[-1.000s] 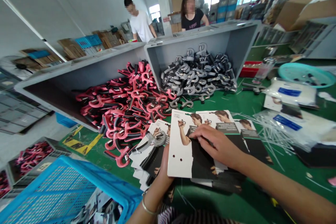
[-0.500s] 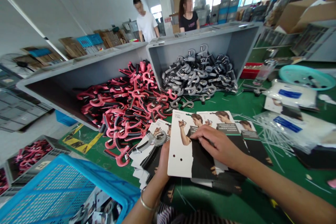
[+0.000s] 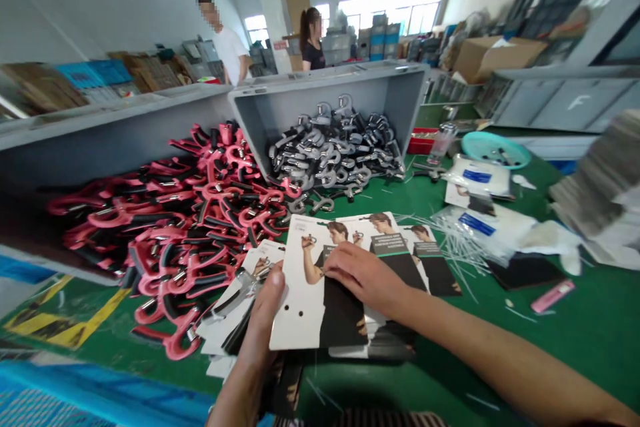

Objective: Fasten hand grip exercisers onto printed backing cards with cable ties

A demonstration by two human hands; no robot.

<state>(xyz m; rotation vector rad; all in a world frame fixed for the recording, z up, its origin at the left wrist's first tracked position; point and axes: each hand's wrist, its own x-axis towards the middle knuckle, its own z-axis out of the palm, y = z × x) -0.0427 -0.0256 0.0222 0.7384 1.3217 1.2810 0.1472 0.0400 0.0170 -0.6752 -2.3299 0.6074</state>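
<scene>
A white-and-black printed backing card (image 3: 300,280) with two small holes is held tilted up in front of me. My left hand (image 3: 263,313) is at its left edge, thumb showing and fingers hidden behind it. My right hand (image 3: 365,277) rests over the card's middle, fingers bent and pressed together; what they pinch, if anything, is hidden. More backing cards (image 3: 395,247) lie fanned out to the right beneath that hand. Left of my left hand, a grey hand gripper (image 3: 243,290) lies on another stack of cards (image 3: 220,327).
Tipped grey bins spill pink-and-black hand grippers (image 3: 215,200) and grey ones (image 3: 335,153). White plastic ties (image 3: 465,247), plastic bags (image 3: 480,227), a pink cutter (image 3: 553,296) and a turquoise tray (image 3: 473,140) lie right. A blue basket (image 3: 100,390) stands lower left. Two people stand behind.
My view has turned to the right, so the bins and people sit further left. My left thumb now shows more at the card's edge. My right hand keeps its place on the card.
</scene>
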